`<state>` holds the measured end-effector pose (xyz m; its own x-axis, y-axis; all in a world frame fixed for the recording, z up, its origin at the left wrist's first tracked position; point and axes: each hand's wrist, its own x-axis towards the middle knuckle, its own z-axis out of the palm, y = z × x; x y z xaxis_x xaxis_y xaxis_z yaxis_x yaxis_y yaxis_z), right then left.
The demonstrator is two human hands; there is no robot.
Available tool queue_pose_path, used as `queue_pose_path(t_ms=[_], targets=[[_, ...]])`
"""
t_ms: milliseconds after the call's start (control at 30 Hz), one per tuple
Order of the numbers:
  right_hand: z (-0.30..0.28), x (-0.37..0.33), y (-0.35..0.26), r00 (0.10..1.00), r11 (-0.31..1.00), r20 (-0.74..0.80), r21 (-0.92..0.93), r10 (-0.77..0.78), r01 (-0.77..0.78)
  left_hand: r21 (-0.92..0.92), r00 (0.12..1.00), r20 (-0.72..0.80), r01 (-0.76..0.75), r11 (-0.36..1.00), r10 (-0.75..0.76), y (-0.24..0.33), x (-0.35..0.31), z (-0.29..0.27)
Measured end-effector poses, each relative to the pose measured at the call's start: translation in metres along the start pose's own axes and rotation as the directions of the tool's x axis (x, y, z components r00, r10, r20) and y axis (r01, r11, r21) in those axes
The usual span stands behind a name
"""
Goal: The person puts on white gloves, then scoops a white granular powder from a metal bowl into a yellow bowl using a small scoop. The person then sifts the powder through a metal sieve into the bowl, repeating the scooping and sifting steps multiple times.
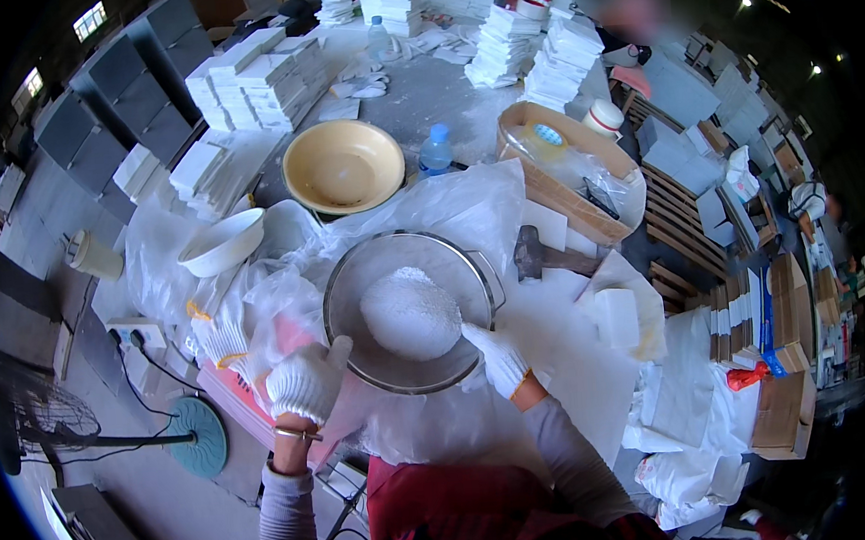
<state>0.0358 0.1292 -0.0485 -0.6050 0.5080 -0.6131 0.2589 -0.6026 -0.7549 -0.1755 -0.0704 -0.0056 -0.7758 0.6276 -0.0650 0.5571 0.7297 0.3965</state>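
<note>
In front of me is a round sieve [358,285] with a metal rim and a wire handle at its right. A heap of white powder [411,315] lies in the middle of its mesh. My left hand [306,385], in a white knit glove, grips the rim at the lower left with the thumb up against it. On the lower right, my right hand [500,359], gloved the same way, holds the rim with the thumb over it. The fingers under the rim are mostly hidden. Clear plastic sheeting [468,207] is spread behind the sieve.
Beyond stand a tan basin [345,168], a white bowl [222,243] and a blue-capped bottle [435,150]. A hammer [544,254] lies right of the sieve, near an open cardboard box [572,190]. White slabs [259,81] are stacked behind. A fan [51,402] stands at left.
</note>
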Motion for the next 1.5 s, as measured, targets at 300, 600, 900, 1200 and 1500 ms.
queue_pose_path(t_ms=[300, 600, 900, 1200, 1500], targets=[[-0.005, 0.025, 0.015, 0.909, 0.731, -0.208, -0.668, -0.36, 0.137, -0.448, 0.903, 0.408, 0.326, 0.833, -0.134, -0.018, 0.029, -0.004], [0.005, 0.05, 0.012, 0.884, 0.69, -0.184, -0.698, -0.429, 0.19, -0.468, 0.894, 0.412, 0.375, 0.8, -0.178, -0.022, 0.032, -0.003], [0.008, 0.034, -0.011, 0.91, 0.784, -0.143, -0.57, -0.389, 0.246, -0.641, 0.919, 0.386, 0.329, 0.693, -0.08, -0.017, 0.02, 0.001], [-0.001, 0.059, 0.003, 0.884, 0.808, -0.306, -0.576, -0.355, 0.125, -0.592, 0.865, 0.46, 0.467, 0.657, -0.201, -0.012, 0.03, 0.002], [-0.001, 0.044, -0.002, 0.885, 0.688, -0.184, -0.701, -0.427, 0.186, -0.586, 0.904, 0.401, 0.376, 0.718, -0.147, -0.009, 0.023, 0.004]])
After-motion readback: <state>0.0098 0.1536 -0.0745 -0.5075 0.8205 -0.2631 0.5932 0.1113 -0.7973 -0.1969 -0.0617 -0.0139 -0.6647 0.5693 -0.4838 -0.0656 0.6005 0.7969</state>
